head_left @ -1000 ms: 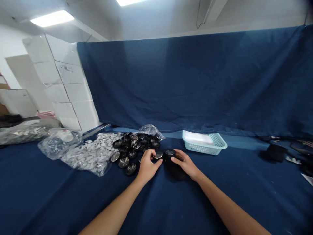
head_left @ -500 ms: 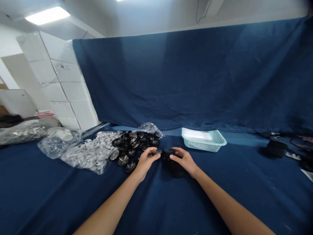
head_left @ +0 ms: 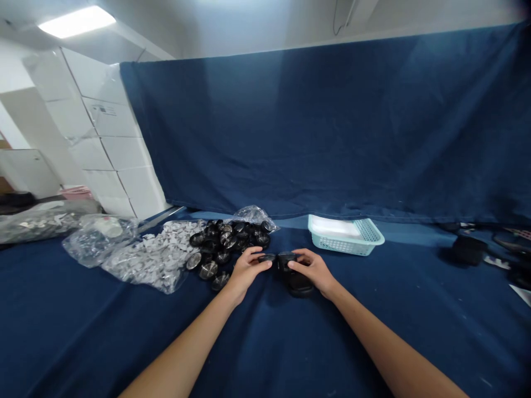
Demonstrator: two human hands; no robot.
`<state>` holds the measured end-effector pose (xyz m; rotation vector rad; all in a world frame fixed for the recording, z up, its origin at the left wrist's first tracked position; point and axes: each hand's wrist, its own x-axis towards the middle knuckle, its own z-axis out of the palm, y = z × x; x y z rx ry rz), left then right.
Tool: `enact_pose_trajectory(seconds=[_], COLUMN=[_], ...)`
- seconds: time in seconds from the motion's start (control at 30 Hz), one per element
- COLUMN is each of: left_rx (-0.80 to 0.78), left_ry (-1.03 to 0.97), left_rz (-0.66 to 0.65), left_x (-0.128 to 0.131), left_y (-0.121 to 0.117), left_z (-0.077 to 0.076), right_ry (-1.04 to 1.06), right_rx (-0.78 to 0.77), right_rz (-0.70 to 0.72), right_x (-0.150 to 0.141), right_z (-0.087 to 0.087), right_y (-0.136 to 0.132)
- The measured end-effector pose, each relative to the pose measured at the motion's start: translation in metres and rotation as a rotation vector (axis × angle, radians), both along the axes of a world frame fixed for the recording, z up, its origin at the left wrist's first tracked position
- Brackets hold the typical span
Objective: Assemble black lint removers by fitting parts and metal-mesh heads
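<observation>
**Nearer than the basket, two fingertip grips side by side**

Short of the pale turquoise, perforated plastic basket [head_left: 344,245], and to its left, the person's two hands work close together. The left hand [head_left: 244,275] has a thin, round black disc [head_left: 267,257] in a narrow pinch, thumb below. The right hand [head_left: 316,275] grips a short, black, rounded piece [head_left: 286,260] between thumb and fingers, just beside the disc; whether the two touch, I can't tell. A dark, rounded object [head_left: 301,291] shows beneath the right hand, its fixing to that piece unclear.

Done well, I'd judge, this wants light pressure at the rims, fingertips off the facing edges, and both pieces level. Farther left of the basket lie a heap of glossy black discs [head_left: 208,270] and a clear plastic bag of small pale-grey pieces [head_left: 153,262]; elbows should clear both.
</observation>
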<state>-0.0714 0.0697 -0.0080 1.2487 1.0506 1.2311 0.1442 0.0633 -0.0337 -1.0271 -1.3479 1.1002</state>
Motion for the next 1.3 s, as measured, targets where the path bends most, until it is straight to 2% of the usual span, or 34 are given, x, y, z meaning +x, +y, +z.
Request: enact_pose_trajectory(seconds=[0.73,1.3], left_rx=[-0.077,-0.016], left_ry=[-0.021,0.040], left_rz=[-0.039,-0.026], left_x=[-0.0009,-0.0046], left_y=[-0.0013,-0.0040], left_z=[0.0062,0.0020], right_ry=[-0.018,-0.064], right_rx=[-0.021,0.027], right_rz=[-0.013,-0.026], right_x=[-0.0003,-0.0040], right_z=[0.0026,-0.0009], right_y=[-0.0014,0.0006])
